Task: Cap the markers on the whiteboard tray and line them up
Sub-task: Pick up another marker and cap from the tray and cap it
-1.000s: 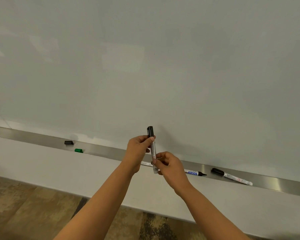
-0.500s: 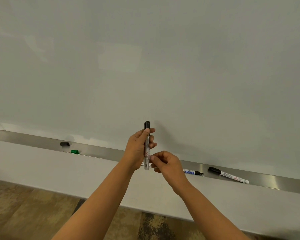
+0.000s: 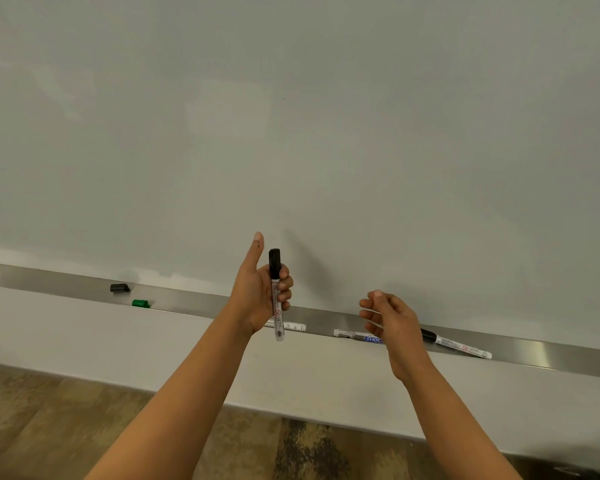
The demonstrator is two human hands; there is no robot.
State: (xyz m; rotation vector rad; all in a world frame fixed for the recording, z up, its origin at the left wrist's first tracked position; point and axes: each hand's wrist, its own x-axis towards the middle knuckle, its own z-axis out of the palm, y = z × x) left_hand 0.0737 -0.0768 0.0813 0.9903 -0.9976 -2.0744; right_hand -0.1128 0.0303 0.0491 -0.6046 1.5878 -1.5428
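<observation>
My left hand (image 3: 262,292) holds a capped black marker (image 3: 276,296) upright in front of the whiteboard, thumb stretched up. My right hand (image 3: 388,317) hovers open and empty above the metal tray (image 3: 201,303), fingers loosely curled. On the tray lie a white marker (image 3: 293,326) partly behind the held one, a blue-labelled marker (image 3: 357,336) partly behind my right hand, and a black-capped marker (image 3: 456,344) to the right. A loose black cap (image 3: 119,288) and a loose green cap (image 3: 141,303) rest at the tray's left.
The whiteboard (image 3: 291,133) fills the upper view. Below the tray runs a white wall band (image 3: 84,337), then wood-patterned floor (image 3: 32,420).
My right hand has let go of the marker's lower end and moved right, opening. My left hand keeps the marker upright, thumb now raised.
</observation>
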